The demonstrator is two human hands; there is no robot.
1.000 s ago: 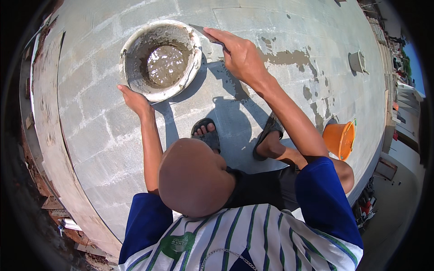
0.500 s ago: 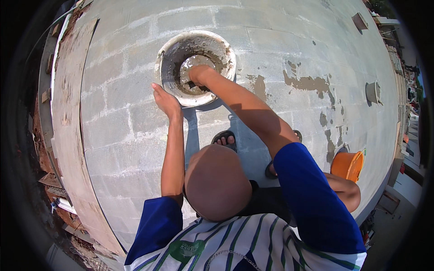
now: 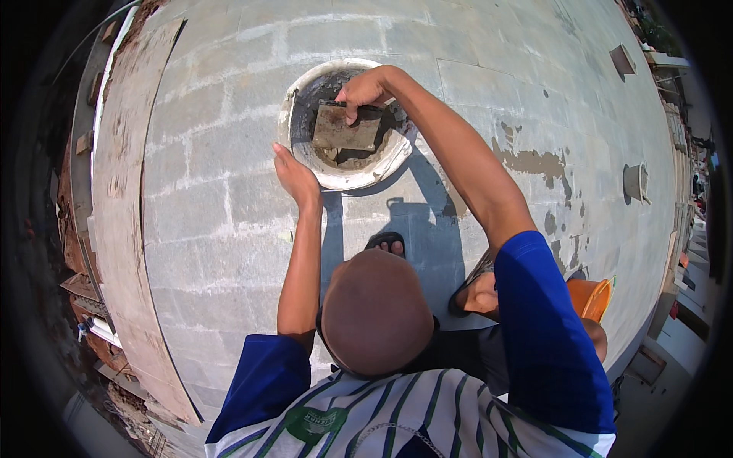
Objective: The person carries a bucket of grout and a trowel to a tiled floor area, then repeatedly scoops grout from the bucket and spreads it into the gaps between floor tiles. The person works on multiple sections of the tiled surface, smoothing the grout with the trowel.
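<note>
A round tub with a whitish, mortar-smeared rim stands on the block floor in front of me, wet grey mortar inside. Over its opening my right hand grips a flat rectangular trowel. The trowel's blade is coated in mortar, and its dark handle is mostly covered by my fingers. At the tub's near left side, my left hand rests against the outer wall with fingers stretched out; I cannot see it wrapped round anything.
The floor is grey blocks with pale joints. Wet mortar splashes lie to the right. An orange bucket stands near my right knee; a grey bucket is farther right. A long wooden board edges the left side.
My right hand has risen from deep inside the tub to above its opening, bringing the trowel into sight. My left hand keeps its place at the tub's side.
</note>
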